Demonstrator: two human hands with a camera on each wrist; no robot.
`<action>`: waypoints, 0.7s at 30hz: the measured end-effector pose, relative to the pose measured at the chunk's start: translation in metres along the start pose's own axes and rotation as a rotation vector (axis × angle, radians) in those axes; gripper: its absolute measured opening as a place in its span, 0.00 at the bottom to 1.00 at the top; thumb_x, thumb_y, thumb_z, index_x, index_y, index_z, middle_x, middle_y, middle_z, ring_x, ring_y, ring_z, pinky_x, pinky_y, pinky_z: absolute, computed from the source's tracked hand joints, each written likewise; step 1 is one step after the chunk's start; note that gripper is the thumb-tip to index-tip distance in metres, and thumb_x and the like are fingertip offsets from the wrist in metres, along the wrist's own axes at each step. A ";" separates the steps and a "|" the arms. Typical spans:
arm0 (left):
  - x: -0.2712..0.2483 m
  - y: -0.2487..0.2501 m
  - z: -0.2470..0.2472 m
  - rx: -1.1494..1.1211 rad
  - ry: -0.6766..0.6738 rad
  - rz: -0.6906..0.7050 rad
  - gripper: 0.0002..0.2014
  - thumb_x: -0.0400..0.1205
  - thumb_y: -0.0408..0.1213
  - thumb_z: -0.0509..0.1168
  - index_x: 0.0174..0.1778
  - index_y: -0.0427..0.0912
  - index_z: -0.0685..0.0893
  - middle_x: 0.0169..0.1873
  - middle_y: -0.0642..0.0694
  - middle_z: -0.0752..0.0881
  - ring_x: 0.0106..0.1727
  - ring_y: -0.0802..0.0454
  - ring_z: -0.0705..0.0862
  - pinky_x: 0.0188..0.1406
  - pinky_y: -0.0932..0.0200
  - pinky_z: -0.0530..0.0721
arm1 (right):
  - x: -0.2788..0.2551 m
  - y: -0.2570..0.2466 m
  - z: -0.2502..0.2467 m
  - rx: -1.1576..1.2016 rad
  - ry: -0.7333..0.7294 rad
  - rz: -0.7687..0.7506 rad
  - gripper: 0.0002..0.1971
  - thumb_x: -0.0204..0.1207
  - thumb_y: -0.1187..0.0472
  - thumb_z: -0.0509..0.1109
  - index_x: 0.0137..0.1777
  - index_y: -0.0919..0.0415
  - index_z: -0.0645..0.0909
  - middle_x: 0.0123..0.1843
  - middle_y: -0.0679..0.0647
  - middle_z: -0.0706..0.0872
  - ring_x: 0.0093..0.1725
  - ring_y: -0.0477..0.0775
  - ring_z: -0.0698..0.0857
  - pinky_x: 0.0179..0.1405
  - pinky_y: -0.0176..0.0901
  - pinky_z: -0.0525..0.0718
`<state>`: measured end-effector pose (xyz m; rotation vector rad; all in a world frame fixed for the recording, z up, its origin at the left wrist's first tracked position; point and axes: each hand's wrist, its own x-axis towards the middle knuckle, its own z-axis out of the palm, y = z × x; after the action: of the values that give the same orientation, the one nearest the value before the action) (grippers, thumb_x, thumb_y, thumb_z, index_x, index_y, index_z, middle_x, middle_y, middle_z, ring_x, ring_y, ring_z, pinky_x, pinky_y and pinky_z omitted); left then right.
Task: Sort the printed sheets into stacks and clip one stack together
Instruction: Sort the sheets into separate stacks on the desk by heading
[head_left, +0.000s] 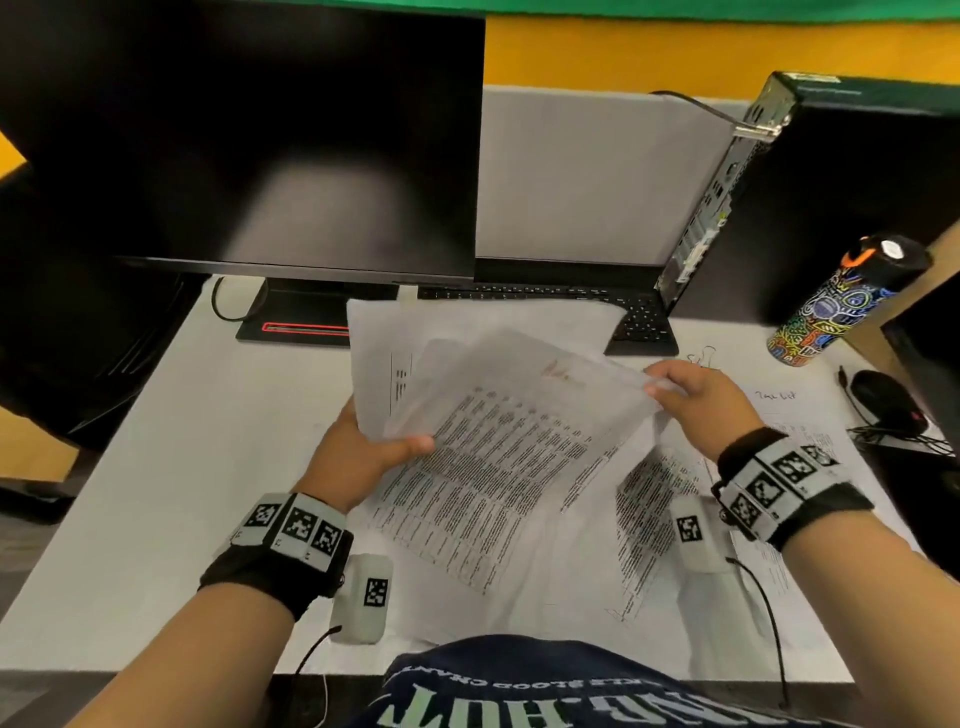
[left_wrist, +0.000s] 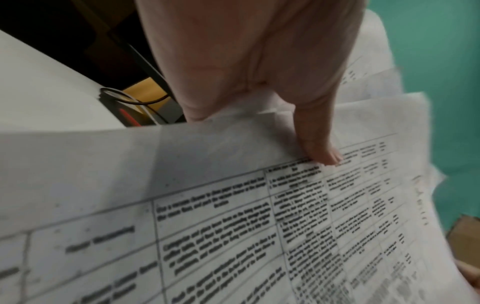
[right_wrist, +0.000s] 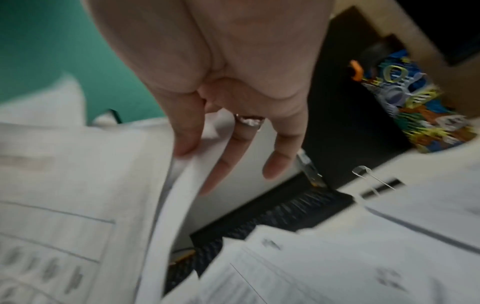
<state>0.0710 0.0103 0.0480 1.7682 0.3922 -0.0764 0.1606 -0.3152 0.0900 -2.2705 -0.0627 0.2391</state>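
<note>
White surface (head_left: 171, 467) is carrying loose white printed sheets (head_left: 644, 525) at five o'clock. Both hands are holding a fanned sheaf of printed sheets (head_left: 483, 441) above it, left hand (head_left: 358, 452) pinching its nine o'clock edge, right hand (head_left: 696, 395) pinching the two o'clock corner. A wire-handled binder clip (head_left: 702, 357) is lying just beyond the right hand, likely nearer.

An office workstation. A white tabletop (head_left: 171, 467) carries a dark monitor (head_left: 249, 140) on its stand, a black keyboard (head_left: 597, 306) pushed back behind loose printed sheets (head_left: 493, 457), a desktop computer tower (head_left: 810, 197) standing at the right, and a wired mouse (head_left: 883, 402). A grey partition panel (head_left: 587, 176) closes off the back (cubicle-style), and a binder clip (head_left: 702, 357) lies near a patterned water bottle (head_left: 836, 306).
</note>
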 end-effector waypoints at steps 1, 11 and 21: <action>0.003 0.005 0.002 -0.012 -0.007 0.015 0.28 0.66 0.35 0.80 0.63 0.45 0.81 0.52 0.50 0.88 0.53 0.54 0.86 0.47 0.61 0.82 | -0.002 -0.009 -0.004 -0.031 -0.022 -0.048 0.12 0.79 0.65 0.64 0.38 0.49 0.80 0.38 0.48 0.85 0.37 0.47 0.80 0.35 0.33 0.74; 0.022 0.019 0.010 -0.224 0.082 0.101 0.34 0.65 0.35 0.80 0.67 0.47 0.78 0.58 0.45 0.88 0.59 0.47 0.87 0.60 0.41 0.84 | -0.024 -0.052 -0.004 0.641 -0.001 -0.038 0.17 0.85 0.48 0.50 0.55 0.55 0.78 0.41 0.43 0.85 0.30 0.29 0.85 0.37 0.30 0.84; 0.003 0.067 0.018 -0.387 0.057 0.207 0.23 0.60 0.33 0.79 0.52 0.48 0.87 0.48 0.49 0.92 0.52 0.51 0.90 0.55 0.47 0.88 | -0.037 -0.071 0.033 0.515 0.114 -0.197 0.17 0.82 0.65 0.61 0.63 0.42 0.67 0.54 0.27 0.78 0.49 0.16 0.78 0.51 0.17 0.76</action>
<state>0.0966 -0.0189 0.1052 1.4207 0.2431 0.1873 0.1201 -0.2485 0.1283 -1.7468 -0.1463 0.0149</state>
